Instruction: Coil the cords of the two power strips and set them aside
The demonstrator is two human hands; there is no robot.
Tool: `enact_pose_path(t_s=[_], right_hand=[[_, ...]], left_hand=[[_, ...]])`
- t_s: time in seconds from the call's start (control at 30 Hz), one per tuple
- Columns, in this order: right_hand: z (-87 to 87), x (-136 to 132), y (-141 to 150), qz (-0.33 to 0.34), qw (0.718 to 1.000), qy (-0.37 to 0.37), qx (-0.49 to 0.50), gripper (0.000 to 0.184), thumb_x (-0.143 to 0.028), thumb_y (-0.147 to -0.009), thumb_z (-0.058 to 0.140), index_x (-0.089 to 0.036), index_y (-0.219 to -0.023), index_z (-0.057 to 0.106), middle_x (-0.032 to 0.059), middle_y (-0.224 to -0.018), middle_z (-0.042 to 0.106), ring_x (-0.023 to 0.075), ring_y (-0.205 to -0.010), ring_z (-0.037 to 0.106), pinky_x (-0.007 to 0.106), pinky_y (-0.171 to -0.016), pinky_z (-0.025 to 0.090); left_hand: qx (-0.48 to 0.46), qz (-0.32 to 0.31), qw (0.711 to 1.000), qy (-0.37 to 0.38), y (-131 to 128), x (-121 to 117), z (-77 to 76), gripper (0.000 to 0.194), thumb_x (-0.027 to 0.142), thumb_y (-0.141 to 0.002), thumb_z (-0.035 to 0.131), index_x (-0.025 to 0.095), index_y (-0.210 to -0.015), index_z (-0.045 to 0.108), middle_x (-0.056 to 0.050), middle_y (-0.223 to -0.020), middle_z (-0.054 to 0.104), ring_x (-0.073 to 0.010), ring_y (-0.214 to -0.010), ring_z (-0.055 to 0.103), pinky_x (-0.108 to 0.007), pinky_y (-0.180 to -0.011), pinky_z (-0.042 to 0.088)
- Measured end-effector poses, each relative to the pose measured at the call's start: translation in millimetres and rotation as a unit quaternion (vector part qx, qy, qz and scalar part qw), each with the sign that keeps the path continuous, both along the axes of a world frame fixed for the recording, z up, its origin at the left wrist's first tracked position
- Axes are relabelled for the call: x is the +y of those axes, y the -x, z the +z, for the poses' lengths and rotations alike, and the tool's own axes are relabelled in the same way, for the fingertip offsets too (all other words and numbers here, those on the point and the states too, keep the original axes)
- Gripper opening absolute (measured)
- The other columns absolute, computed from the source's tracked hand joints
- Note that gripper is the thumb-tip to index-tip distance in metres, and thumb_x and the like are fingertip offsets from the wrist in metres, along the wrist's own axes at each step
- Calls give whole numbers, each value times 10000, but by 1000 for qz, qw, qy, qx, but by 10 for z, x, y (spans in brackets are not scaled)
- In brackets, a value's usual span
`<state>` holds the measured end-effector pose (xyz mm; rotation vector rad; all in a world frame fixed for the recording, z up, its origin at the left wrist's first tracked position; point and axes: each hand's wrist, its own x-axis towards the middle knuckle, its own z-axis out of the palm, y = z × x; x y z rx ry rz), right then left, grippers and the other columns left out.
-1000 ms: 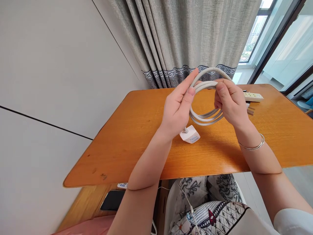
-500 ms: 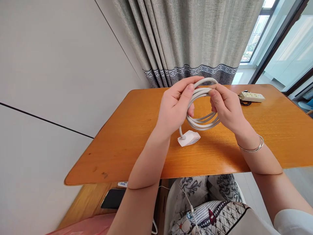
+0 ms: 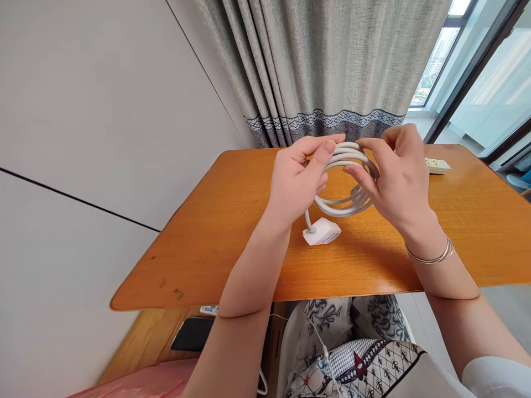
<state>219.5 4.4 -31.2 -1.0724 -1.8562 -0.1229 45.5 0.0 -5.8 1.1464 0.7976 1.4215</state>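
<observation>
A light grey cable [image 3: 346, 211] is wound into a round coil of several loops above the table. My left hand [image 3: 298, 177] is closed on the coil's left side, the loops pinched between thumb and fingers. At the upper right, my right hand [image 3: 400, 177] has its thumb and index finger around the loops, the other fingers bent and raised. A short length of cable drops from the coil to a white angular block [image 3: 322, 231], which looks like a plug or socket head. The block's exact kind is unclear.
The orange-brown wooden table [image 3: 232, 243] carries a cream power strip [image 3: 438, 166] at the back right, partly behind my right hand. A grey curtain [image 3: 332, 66] hangs beyond. A black phone-like slab [image 3: 192, 334] lies on a lower wooden surface at left.
My right hand has shifted right and up, its thumb and index finger spreading wider around the loops. The upper loops have drawn closer together. My left hand keeps its hold.
</observation>
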Motion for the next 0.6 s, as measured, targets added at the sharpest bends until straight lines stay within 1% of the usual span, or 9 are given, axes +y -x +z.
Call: enact_pose_path(t_s=[0.03, 0.07, 0.13, 0.2, 0.3, 0.37, 0.43, 0.5, 0.6], right_hand=[[6, 4, -15, 9, 1000, 3, -3, 491, -672, -967, 590, -227, -1169, 625, 148, -1188, 623, 344, -1212, 576, 496, -955, 539], [8, 9, -23, 35, 999, 17, 2, 462, -657, -977, 587, -229, -1149, 611, 136, -1156, 631, 325, -1169, 597, 480, -930, 549], [1, 20, -21, 119, 989, 77, 34, 395, -615, -1021, 541, -237, -1135, 572, 85, -1013, 650, 257, -987, 651, 408, -821, 573], [-11, 33, 0, 198, 965, 149, 85, 355, -590, -1048, 505, -245, -1115, 550, 23, -843, 622, 189, -760, 642, 327, -676, 556], [-28, 75, 37, 252, 931, 206, 165, 377, -621, -1014, 560, -248, -1066, 559, -30, -696, 532, 132, -552, 547, 271, -515, 484], [-44, 129, 44, 266, 915, 218, 211, 405, -652, -982, 596, -253, -1052, 574, -47, -648, 474, 115, -498, 496, 259, -461, 450], [-68, 197, 31, 276, 900, 219, 256, 423, -675, -968, 601, -261, -1056, 583, -58, -623, 422, 110, -481, 471, 251, -442, 443], [-96, 258, 7, 278, 889, 208, 297, 417, -674, -966, 605, -271, -1070, 583, -63, -621, 394, 108, -485, 471, 245, -446, 457], [-126, 312, -25, 273, 882, 193, 332, 389, -646, -960, 636, -279, -1077, 584, -65, -629, 386, 102, -494, 474, 235, -460, 467]], left_hand=[[10, 4, 1000, -20, 2, 15, -22, 78, 209, -929, 723, 204, -867, 769, 26, -664, 589, -36, -428, 462, -197, -395, 322], [21, 8, 999, -45, 7, 38, -51, 65, 234, -930, 728, 205, -883, 763, 20, -691, 600, -42, -448, 489, -198, -403, 338], [48, 18, 993, -109, 26, 109, -123, 98, 311, -931, 738, 216, -952, 750, 3, -763, 634, -63, -494, 543, -205, -410, 364], [79, 31, 981, -174, 52, 192, -191, 203, 410, -926, 743, 229, -1017, 733, -13, -824, 663, -75, -512, 560, -212, -400, 368], [115, 49, 966, -227, 80, 282, -245, 320, 538, -916, 722, 237, -1027, 717, -19, -839, 684, -66, -479, 530, -218, -381, 369], [125, 46, 963, -232, 77, 307, -251, 345, 559, -905, 727, 240, -1033, 706, -14, -849, 697, -61, -472, 533, -220, -401, 406], [129, 22, 966, -223, 55, 323, -254, 365, 543, -876, 768, 240, -1063, 689, -7, -869, 714, -62, -486, 559, -219, -439, 446], [128, -19, 972, -196, 28, 346, -266, 412, 524, -835, 816, 233, -1088, 670, -3, -876, 731, -71, -523, 602, -214, -486, 478], [107, -91, 980, -142, 7, 386, -291, 464, 517, -804, 844, 211, -1096, 652, -1, -848, 738, -106, -632, 688, -224, -601, 544]])
